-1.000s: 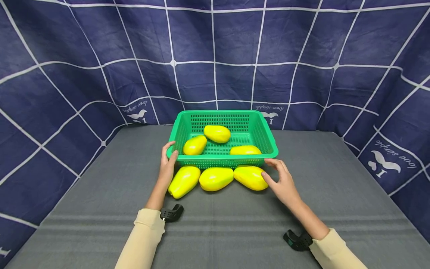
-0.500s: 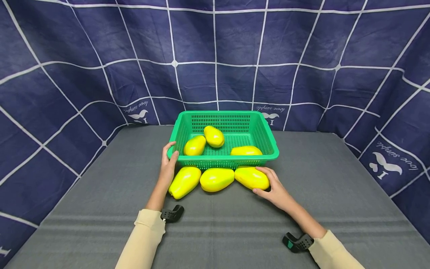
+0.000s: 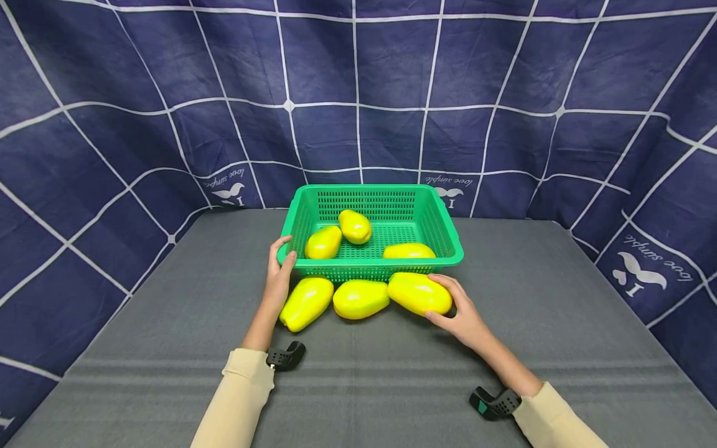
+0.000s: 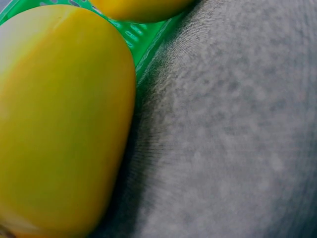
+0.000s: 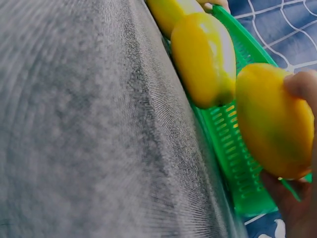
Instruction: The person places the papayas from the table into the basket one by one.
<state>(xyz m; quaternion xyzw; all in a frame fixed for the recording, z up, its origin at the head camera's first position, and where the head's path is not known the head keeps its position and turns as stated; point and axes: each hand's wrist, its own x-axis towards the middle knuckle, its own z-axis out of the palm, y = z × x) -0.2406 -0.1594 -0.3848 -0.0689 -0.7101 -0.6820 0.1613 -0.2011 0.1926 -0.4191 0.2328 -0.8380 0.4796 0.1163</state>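
Observation:
My right hand [image 3: 462,314] grips the rightmost yellow papaya [image 3: 419,294] of the front row, thumb on the near side and fingers on the far side. In the right wrist view this papaya [image 5: 272,121] appears raised beside the basket wall. My left hand [image 3: 277,270] holds the left front corner of the green plastic basket [image 3: 370,262], with its thumb and fingers at the rim. Two more papayas, a middle one [image 3: 361,299] and a left one [image 3: 307,303], lie on the table along the basket's front. The left papaya [image 4: 64,124] fills much of the left wrist view.
Inside the basket lie three papayas: one at the left [image 3: 323,242], one toward the back [image 3: 355,226] and one at the right front [image 3: 409,250]. Grey cloth [image 3: 358,386] covers the table. A blue checked curtain [image 3: 392,74] hangs behind and at the sides.
My right hand has moved left, closed round the right papaya and raised it slightly. The back papaya in the basket has turned and shifted a little left. My left hand stays at the rim.

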